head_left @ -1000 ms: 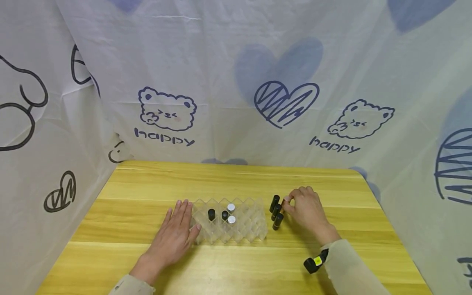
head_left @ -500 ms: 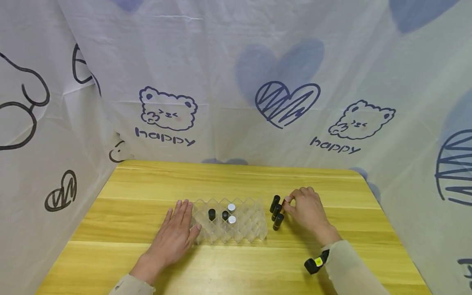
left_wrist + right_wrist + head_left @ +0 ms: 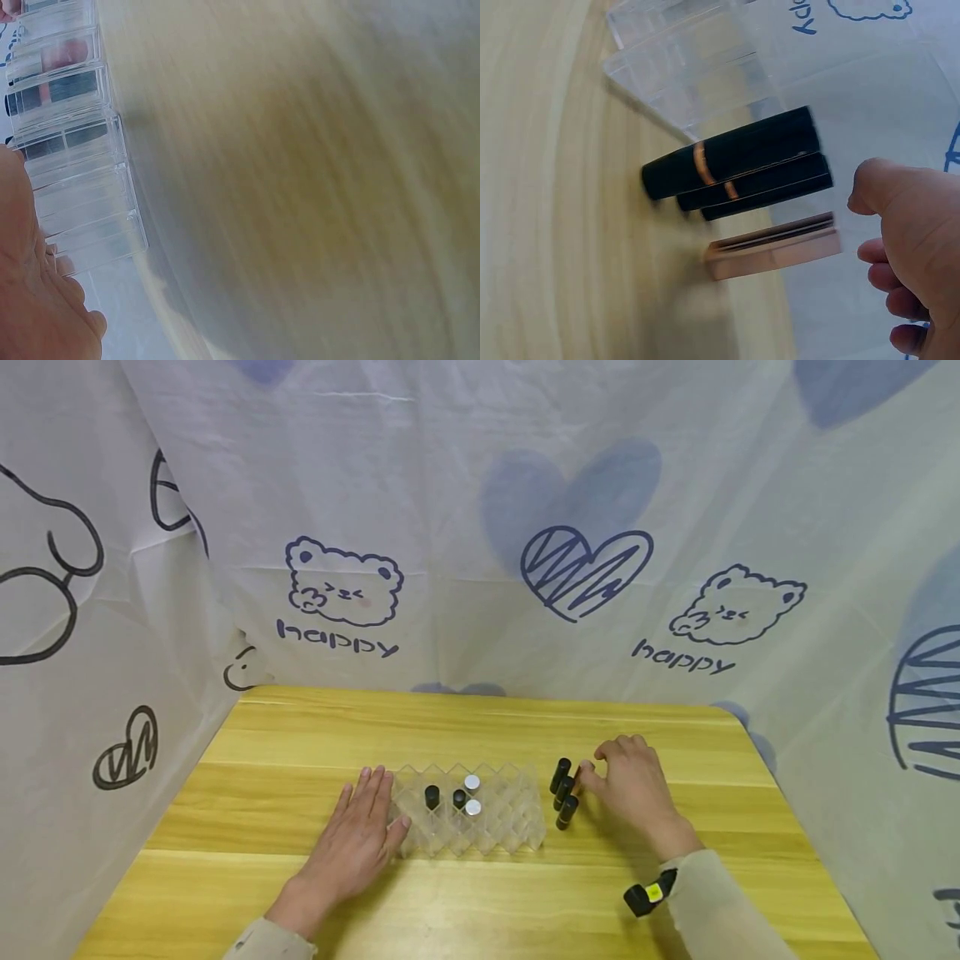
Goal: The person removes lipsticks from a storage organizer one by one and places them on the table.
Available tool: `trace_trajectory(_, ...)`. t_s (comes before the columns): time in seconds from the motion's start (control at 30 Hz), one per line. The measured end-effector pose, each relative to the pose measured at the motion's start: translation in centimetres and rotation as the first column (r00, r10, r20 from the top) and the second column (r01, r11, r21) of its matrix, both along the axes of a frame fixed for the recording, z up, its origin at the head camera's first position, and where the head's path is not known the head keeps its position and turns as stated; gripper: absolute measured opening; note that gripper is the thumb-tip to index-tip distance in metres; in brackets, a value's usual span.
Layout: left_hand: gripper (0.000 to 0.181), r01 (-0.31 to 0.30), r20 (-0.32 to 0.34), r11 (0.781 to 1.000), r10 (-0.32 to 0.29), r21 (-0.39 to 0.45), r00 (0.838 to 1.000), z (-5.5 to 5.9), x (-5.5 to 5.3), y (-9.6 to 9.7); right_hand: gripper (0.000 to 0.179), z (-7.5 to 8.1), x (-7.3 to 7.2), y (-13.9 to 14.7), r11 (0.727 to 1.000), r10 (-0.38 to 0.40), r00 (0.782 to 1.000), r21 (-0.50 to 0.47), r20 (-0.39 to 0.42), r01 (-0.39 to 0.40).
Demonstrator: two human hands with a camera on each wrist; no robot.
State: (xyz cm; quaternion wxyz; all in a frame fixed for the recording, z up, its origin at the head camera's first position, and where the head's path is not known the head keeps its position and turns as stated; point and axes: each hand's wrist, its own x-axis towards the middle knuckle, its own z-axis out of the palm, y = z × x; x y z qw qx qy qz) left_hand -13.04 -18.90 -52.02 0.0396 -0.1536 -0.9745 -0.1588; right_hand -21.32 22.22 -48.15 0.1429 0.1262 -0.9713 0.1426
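My left hand (image 3: 352, 843) lies with fairly straight fingers along the left end of a clear acrylic lipstick organizer (image 3: 517, 839), the thumb touching its near corner. Inside the organizer stand two black lipsticks (image 3: 432, 797) and two tubes with white or silver tops (image 3: 472, 807). To its right, three black lipsticks (image 3: 742, 150) with copper bands stand upright in a row. A rose-gold lipstick tube (image 3: 780, 253) stands beside them. My right hand (image 3: 633, 785) hovers just right of that tube, thumb and fingers parted. In the right wrist view, a gap separates the fingers from it.
All this stands on a yellow wood-grain table (image 3: 480, 910). A white cloth (image 3: 465, 527) with blue hearts and bears hangs behind and at both sides. A black strap device (image 3: 648, 893) sits on my right wrist.
My right hand has let go of the rose-gold tube and drawn slightly right, away from it. The left hand and the organizer have stayed in place.
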Motion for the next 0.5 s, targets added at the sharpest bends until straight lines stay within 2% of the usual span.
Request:
trace_trajectory(0.13,0.075,-0.001,0.006,1.000,0.001,0.002,1.000,0.0,0.1,0.0,0.036,0.9,0.1,-0.1,1.000,-0.007,1.000,-0.008,-0.006,0.007)
trace_trajectory(0.5,0.076,-0.001,0.010,1.000,0.001,0.002,1.000,0.1,0.1,0.0,0.026,3.4,1.0,-2.6,0.997,0.049,0.991,-0.048,-0.128,-0.055)
